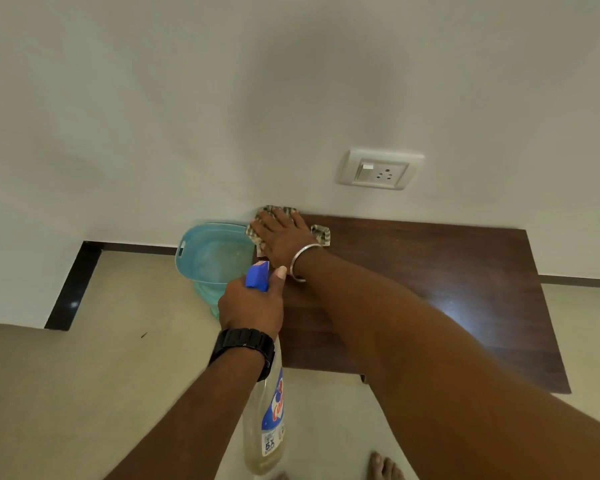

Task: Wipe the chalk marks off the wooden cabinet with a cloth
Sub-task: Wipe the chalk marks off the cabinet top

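Both hands busy: right hand flat, pressing checked beige cloth onto dark brown wooden cabinet top at frame centre, left hand wrapped round clear blue-nozzled spray bottle; I'd press evenly, overlapping strokes outward from that corner.

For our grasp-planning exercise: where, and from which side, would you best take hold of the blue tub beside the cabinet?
Probably by the handle slot in the left rim of the blue tub, reaching from the open floor side; its right side sits against the wooden cabinet, partly behind the left hand.
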`<act>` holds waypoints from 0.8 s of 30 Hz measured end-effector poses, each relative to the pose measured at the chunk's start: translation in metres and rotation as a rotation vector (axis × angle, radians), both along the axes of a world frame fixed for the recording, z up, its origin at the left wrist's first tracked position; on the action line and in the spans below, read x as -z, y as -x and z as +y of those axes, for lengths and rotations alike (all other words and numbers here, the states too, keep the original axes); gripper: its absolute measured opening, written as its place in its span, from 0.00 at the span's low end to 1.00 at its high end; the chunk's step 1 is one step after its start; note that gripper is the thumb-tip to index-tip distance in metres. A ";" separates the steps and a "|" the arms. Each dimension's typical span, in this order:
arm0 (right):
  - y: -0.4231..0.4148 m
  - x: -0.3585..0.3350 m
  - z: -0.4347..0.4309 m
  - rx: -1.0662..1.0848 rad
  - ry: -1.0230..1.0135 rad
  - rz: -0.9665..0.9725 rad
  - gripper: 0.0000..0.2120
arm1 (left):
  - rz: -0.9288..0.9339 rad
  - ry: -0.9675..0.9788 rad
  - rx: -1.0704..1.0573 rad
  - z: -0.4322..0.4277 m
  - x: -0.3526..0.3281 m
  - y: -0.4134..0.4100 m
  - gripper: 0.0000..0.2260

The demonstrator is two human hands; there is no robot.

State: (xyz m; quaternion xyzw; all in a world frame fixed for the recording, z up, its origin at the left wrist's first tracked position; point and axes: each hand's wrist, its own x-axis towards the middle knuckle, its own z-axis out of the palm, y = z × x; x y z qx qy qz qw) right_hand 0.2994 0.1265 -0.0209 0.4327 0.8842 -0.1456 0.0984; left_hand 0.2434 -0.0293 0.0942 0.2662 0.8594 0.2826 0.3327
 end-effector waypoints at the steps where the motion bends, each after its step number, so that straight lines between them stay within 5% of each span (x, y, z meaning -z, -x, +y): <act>1: -0.004 0.001 0.000 0.001 -0.023 0.010 0.28 | 0.013 0.003 0.009 0.000 0.003 -0.002 0.23; 7: -0.109 0.009 -0.015 0.134 -0.079 0.068 0.28 | 0.006 0.040 0.065 0.002 0.004 -0.042 0.23; 17: -0.403 0.015 -0.054 0.772 -0.179 -0.099 0.29 | -0.123 0.081 0.250 0.019 -0.001 -0.167 0.22; 22: -0.389 0.019 -0.064 1.260 -0.200 -0.068 0.29 | -0.146 0.084 0.287 0.016 -0.001 -0.196 0.23; 24: -0.350 0.017 -0.064 1.230 -0.170 -0.026 0.30 | -0.142 0.095 0.286 0.014 0.000 -0.193 0.22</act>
